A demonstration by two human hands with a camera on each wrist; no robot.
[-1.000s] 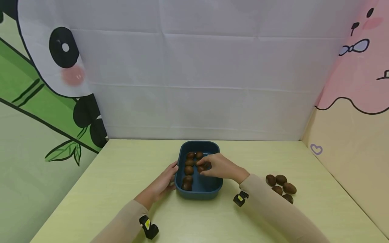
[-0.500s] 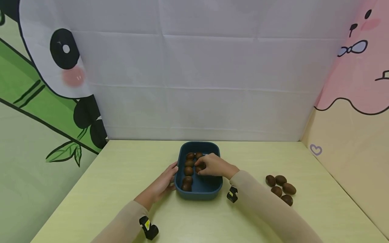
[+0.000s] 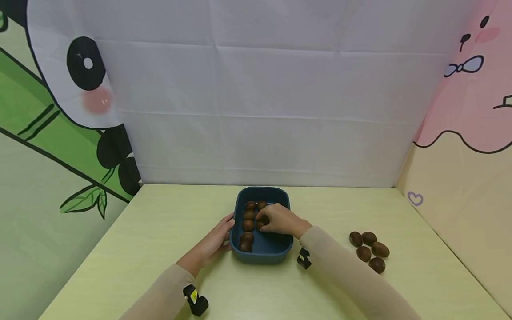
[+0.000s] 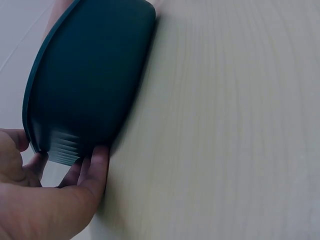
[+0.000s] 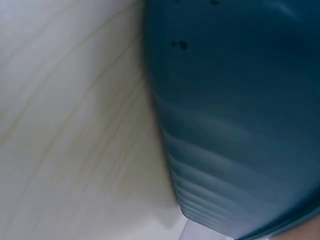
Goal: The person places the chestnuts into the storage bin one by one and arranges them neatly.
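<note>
A dark blue oblong tub (image 3: 262, 257) stands on the table with several glossy brown egg-shaped pieces (image 3: 248, 226) inside, most along its left side. My left hand (image 3: 216, 240) rests against the tub's left wall, fingertips at the rim; the left wrist view shows fingers (image 4: 97, 165) spread on the outer wall. Reaching over the right rim, my right hand (image 3: 282, 220) pinches a brown egg-shaped piece (image 3: 264, 219) low inside the tub, partly hidden by the fingers. The right wrist view is mostly the tub's outer wall (image 5: 235, 120).
Several more brown egg-shaped pieces (image 3: 364, 254) lie loosely grouped on the pale wooden table (image 3: 328, 209), right of the right forearm. A white cloth backdrop (image 3: 264, 146) rises behind the table. Cartoon-printed panels (image 3: 464, 191) flank it.
The right hand has shifted slightly left within the tub, carrying the brown piece, and has nearly stopped. Its forearm has moved left, showing more of the loose pieces. The left hand stays put.
</note>
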